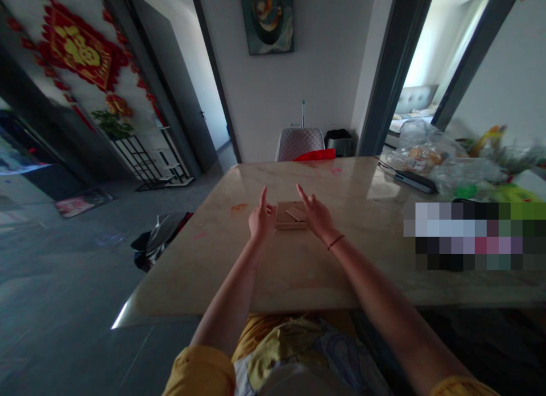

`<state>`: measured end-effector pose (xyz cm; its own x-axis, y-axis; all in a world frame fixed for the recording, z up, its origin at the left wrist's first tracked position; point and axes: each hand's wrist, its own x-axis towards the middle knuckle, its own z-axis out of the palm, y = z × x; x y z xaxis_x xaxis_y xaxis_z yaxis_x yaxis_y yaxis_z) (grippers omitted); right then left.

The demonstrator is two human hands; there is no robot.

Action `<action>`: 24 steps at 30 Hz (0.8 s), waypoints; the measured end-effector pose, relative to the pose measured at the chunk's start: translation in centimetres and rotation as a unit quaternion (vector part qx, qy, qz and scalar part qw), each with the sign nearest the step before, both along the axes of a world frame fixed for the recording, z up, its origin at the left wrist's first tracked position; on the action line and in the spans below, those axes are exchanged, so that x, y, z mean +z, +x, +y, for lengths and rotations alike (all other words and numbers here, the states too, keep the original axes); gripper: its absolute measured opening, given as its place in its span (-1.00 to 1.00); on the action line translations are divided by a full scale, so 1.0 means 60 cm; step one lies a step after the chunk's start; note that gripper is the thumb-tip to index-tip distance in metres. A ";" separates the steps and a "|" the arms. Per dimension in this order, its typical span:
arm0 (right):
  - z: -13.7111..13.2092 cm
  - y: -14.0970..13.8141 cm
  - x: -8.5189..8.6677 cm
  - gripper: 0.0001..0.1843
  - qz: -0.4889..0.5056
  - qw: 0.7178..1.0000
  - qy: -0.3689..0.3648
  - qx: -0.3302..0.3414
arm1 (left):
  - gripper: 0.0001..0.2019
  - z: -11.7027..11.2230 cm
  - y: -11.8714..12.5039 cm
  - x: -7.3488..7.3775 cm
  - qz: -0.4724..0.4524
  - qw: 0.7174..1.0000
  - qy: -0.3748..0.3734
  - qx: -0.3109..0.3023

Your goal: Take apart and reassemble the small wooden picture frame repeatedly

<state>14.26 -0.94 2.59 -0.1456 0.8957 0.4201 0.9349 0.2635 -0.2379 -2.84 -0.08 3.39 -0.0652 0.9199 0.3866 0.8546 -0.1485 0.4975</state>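
A box point(284, 213), with a thin stick point(292, 215) seen against its top, was set on the worktop point(294, 271) between two hands. Its right end was partly hidden by the right hand point(318, 215). On that hand and the left hand point(261, 218), index fingers were extended and other fingers curled; whether anything was held in either grip could not be told. Clear bags point(464, 171) were heaped at right; a chair point(301, 141) was placed beyond the far edge.

Painting point(267, 19) on the wall point(328, 60); red ornament point(80, 48) hanging left; quilted chair point(301, 141).
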 end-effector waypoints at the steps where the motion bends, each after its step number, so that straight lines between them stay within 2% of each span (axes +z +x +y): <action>1: -0.001 0.004 0.005 -0.22 -0.016 1.000 -0.011 0.003 | -0.32 -0.002 -0.001 0.005 0.026 1.000 0.009 -0.014; 5: -0.001 0.022 -0.006 -0.23 -0.063 0.988 -0.138 -0.012 | -0.20 -0.005 -0.005 0.007 0.158 0.980 -0.060 -0.104; 7: 0.000 0.030 -0.019 -0.26 -0.060 0.981 -0.185 -0.017 | -0.15 -0.006 -0.006 0.001 0.186 0.970 -0.097 -0.120; 9: 0.001 0.033 -0.027 -0.28 -0.040 0.980 -0.193 -0.014 | -0.12 -0.006 -0.006 -0.002 0.180 0.970 -0.108 -0.122; 12: 0.000 0.032 -0.023 -0.29 -0.032 0.981 -0.190 -0.006 | -0.14 -0.006 -0.006 0.001 0.151 0.977 -0.106 -0.110; 15: 0.000 0.029 -0.010 -0.31 -0.036 0.982 -0.183 -0.013 | -0.23 -0.001 -0.007 0.008 0.097 0.988 -0.111 -0.034; 18: 0.003 0.029 -0.002 -0.54 -0.006 0.981 -0.188 -0.038 | -0.46 0.005 -0.009 0.008 0.054 0.988 -0.140 0.041; 21: 0.008 0.030 -0.007 -0.64 0.041 0.977 -0.202 -0.051 | -0.58 0.007 -0.007 -0.001 0.070 0.981 -0.181 0.000; 24: 0.014 0.027 -0.018 -0.64 0.108 0.969 -0.214 -0.054 | -0.61 0.003 -0.001 -0.012 0.121 0.979 -0.162 -0.040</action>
